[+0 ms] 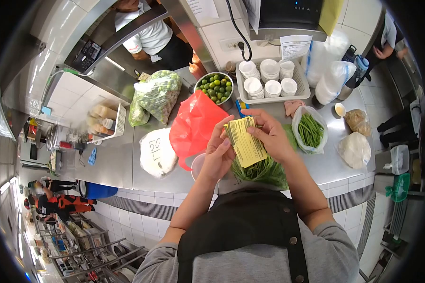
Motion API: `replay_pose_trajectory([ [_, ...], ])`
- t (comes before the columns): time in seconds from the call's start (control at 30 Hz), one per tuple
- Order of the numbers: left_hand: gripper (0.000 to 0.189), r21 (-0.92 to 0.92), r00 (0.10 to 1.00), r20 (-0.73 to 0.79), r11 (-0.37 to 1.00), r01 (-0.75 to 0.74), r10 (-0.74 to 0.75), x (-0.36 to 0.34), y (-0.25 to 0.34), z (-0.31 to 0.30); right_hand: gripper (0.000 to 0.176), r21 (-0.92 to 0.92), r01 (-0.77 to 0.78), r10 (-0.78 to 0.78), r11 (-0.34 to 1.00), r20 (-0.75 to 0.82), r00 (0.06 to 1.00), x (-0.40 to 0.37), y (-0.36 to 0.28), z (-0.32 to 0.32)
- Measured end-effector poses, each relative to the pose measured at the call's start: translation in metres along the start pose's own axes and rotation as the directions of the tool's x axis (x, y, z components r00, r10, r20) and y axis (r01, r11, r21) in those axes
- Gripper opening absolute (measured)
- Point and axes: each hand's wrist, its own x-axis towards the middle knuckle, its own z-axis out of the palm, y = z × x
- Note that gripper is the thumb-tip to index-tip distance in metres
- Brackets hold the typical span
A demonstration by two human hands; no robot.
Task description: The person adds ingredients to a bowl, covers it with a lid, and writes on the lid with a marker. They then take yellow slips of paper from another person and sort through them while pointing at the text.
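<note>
Both hands hold yellow printed paper slips (244, 144) up over the counter, possibly a small stack. My left hand (219, 152) grips their left edge between thumb and fingers. My right hand (272, 136) pinches the upper right side, thumb across the front. Below the slips lies a bunch of long green vegetables (259, 173), partly hidden by my hands. A red plastic bag (196, 123) stands just left of my left hand, with a pale round container (199, 166) partly behind that wrist. Right of my right hand, an open clear bag (311, 132) holds green beans.
The steel counter (115, 165) carries a white bag marked 50 (157, 152), bagged green produce (160, 94), a bowl of green citrus (215, 88) and a basket (274, 98) of white cups. Bottles (361, 66) stand at right. A person (148, 37) is beyond the pass-through window.
</note>
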Motion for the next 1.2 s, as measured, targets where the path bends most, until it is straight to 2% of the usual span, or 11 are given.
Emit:
replay_pose_trajectory([
  [0.2, 0.059, -0.027, 1.000, -0.011, 1.000, 0.004, -0.005, 0.003, -0.003, -0.008, 0.040, 0.053, 0.008, -0.007, 0.999, -0.011, 1.000, 0.000, 0.005, 0.015],
  [0.4, 0.047, -0.036, 0.998, -0.042, 0.998, 0.048, -0.050, 0.000, -0.002, -0.008, 0.044, 0.089, -0.042, 0.044, 0.995, -0.024, 0.999, 0.004, 0.011, 0.019],
  [0.5, 0.044, -0.043, 0.997, -0.080, 0.999, -0.019, 0.015, 0.007, 0.003, -0.003, 0.044, 0.085, 0.012, -0.008, 0.996, -0.047, 0.999, 0.011, 0.003, 0.026],
  [0.57, 0.042, -0.042, 0.997, -0.032, 0.996, -0.075, 0.074, 0.013, 0.010, 0.001, 0.042, 0.032, 0.100, -0.099, 0.994, -0.055, 0.994, 0.018, -0.007, 0.028],
  [0.63, 0.037, -0.042, 0.992, -0.009, 0.991, -0.126, 0.126, 0.017, 0.018, 0.008, 0.042, 0.054, 0.107, -0.105, 0.993, -0.037, 0.994, 0.019, -0.018, 0.028],
  [0.77, 0.028, 0.000, 0.991, -0.044, 0.992, -0.130, 0.130, 0.017, 0.022, 0.002, 0.039, 0.045, 0.065, -0.065, 0.997, 0.002, 0.998, 0.016, -0.029, 0.026],
  [0.87, 0.020, 0.044, 0.985, -0.082, 0.988, -0.148, 0.151, 0.016, 0.019, -0.002, 0.037, -0.035, 0.027, -0.025, 0.999, 0.077, 0.997, 0.019, -0.006, 0.015],
  [0.97, 0.016, 0.062, 0.984, -0.114, 0.990, -0.130, 0.137, 0.016, 0.014, -0.008, 0.032, 0.055, 0.047, -0.047, 0.997, -0.003, 0.999, 0.017, -0.002, 0.018],
  [1.13, 0.017, 0.069, 0.985, -0.120, 0.991, -0.116, 0.124, 0.020, 0.012, -0.008, 0.028, 0.012, -0.007, 0.007, 1.000, -0.022, 1.000, 0.017, -0.011, 0.015],
  [1.2, 0.018, 0.067, 0.968, -0.214, 0.991, -0.118, 0.130, 0.021, 0.012, 0.001, 0.029, 0.026, 0.012, -0.011, 1.000, -0.046, 0.999, 0.019, -0.008, 0.015],
])
